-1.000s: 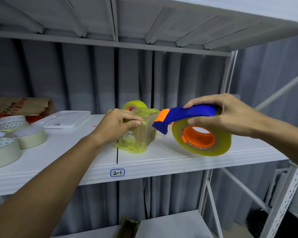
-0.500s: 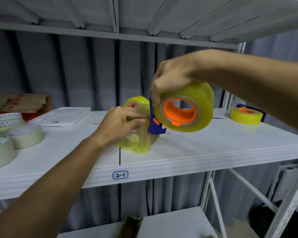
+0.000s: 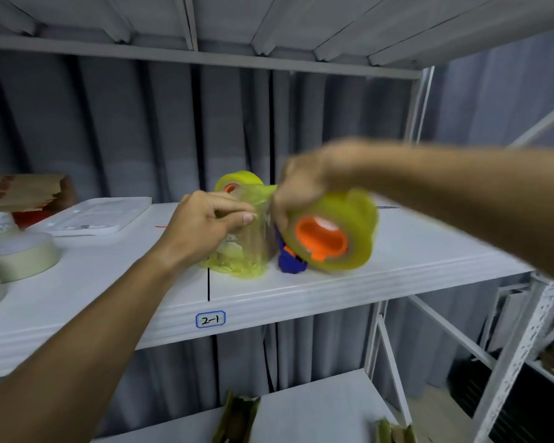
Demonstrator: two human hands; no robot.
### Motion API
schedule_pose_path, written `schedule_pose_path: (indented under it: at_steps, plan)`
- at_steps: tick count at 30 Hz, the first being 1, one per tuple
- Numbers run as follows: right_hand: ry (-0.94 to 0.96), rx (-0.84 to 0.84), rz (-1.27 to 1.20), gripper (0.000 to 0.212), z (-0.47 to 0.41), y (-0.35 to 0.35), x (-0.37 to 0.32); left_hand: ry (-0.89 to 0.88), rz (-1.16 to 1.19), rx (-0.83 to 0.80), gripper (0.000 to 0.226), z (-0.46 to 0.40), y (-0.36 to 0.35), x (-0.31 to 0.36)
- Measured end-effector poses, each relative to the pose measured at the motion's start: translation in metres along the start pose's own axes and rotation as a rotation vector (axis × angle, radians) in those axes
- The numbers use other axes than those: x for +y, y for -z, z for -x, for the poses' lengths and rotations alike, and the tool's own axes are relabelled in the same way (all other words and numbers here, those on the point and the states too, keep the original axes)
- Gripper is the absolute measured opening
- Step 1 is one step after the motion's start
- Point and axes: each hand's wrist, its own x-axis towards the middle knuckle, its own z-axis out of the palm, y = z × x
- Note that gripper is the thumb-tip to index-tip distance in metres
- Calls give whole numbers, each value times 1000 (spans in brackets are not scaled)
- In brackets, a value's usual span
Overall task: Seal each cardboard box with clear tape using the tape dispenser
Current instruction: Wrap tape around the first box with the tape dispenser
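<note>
The left hand (image 3: 205, 225) grips the tape-wrapped box (image 3: 242, 251) on the white shelf (image 3: 397, 260). The blurred right hand (image 3: 301, 187) holds the tape dispenser (image 3: 327, 238) against the box's right side.

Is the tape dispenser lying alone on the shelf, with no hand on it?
No, the right hand grips the tape dispenser beside the tape-wrapped box on the shelf.

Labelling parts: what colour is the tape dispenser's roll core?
Orange core, inside the yellowish clear tape roll; head view.
</note>
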Motion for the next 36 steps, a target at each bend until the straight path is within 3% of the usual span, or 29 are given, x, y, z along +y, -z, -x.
schedule_pose_path:
  at_steps: [3, 10, 13, 21, 26, 31, 36]
  plan:
    - [7, 145, -169, 33, -7, -10, 11, -20, 14, 12, 14, 2, 3, -4]
    - [51, 97, -222, 27, -7, -6, 34, 12, -81, 10, 21, 1, 3, 4]
    - [98, 96, -263, 22, 2, -4, 44, 76, -49, 87, 14, 2, -3, 13]
    - [133, 278, -445, 15, 37, 32, 81, 182, -178, 282, 29, -2, -31, 24]
    - [133, 298, -530, 13, 48, 28, 97, 176, -278, 233, 31, -3, -33, 28]
    - [146, 372, -632, 12, 61, 26, 108, 195, -133, 149, 26, 6, -6, 31]
    - [150, 425, -735, 14, 68, 26, 114, 321, -293, -51, 68, 23, 11, 35]
